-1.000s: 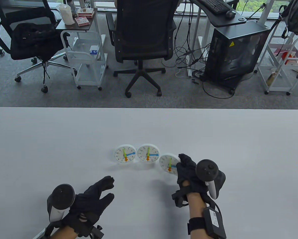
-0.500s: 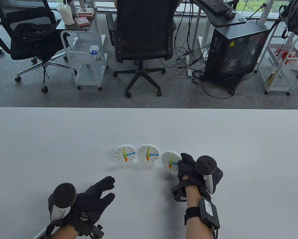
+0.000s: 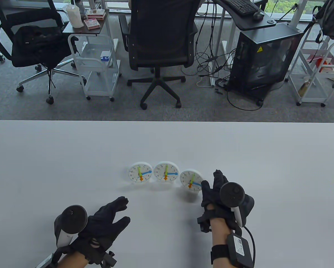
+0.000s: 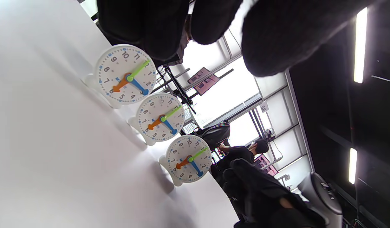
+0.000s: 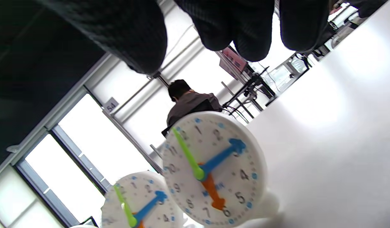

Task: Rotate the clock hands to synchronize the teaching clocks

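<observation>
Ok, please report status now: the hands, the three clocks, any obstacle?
Left hand open, idle. Right hand open beside the rightmost white teaching clock; contact unclear. All three clocks upright, hands look matched. No obstacle seen.

Three teaching clocks stand in a close row at mid-table: the left clock (image 3: 140, 173) and middle clock (image 3: 166, 171) nearly touch, and the right clock (image 3: 191, 181) sits just beside them, leaving no gap wide enough for fingers. The right hand (image 3: 217, 192) hovers just beside the right clock, blocking that flank. The white table (image 3: 58, 156) lies bare ahead of the left hand (image 3: 105, 220), well apart from the row.
</observation>
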`<state>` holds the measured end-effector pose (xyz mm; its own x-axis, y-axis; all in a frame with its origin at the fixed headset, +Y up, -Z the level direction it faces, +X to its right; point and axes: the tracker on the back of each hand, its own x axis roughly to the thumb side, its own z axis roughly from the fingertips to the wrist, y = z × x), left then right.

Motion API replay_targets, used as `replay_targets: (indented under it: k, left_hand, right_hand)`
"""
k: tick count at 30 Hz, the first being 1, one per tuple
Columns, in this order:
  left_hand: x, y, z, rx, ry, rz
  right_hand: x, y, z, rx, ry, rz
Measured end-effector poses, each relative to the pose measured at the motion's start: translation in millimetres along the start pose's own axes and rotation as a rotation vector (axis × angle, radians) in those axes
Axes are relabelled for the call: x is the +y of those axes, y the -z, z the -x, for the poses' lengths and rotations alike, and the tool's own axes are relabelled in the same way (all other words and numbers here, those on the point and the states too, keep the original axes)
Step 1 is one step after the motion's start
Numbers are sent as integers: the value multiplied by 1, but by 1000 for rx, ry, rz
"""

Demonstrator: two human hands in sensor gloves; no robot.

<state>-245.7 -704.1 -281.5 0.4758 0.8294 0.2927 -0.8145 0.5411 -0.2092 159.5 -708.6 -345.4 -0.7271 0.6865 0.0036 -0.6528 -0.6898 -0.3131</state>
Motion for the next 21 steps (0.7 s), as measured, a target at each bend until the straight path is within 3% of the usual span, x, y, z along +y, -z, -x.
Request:
replay_targets:
  k: [2, 4, 8, 11, 15, 21]
  left_hand:
    - [2, 0, -3, -18, 49, -11]
    - [4, 0, -5, -33, 116, -27]
    - [3, 0, -5, -44, 255, -37]
    - [-2, 2, -3, -30, 336, -22]
    - [-6, 4, 2, 25, 401, 12]
    - [-7, 5, 13, 129, 424, 76]
  right_hand:
    - [-7, -13, -19, -64, 5, -4]
    - [-11, -33, -39, -132, -3, -75]
    - [-4, -55, -53, -239, -41, -135]
    - [7, -62, -65, -295, -73, -272]
    - [14, -73, -83, -449, -222, -288]
    - [34, -83, -97, -508, -261, -357]
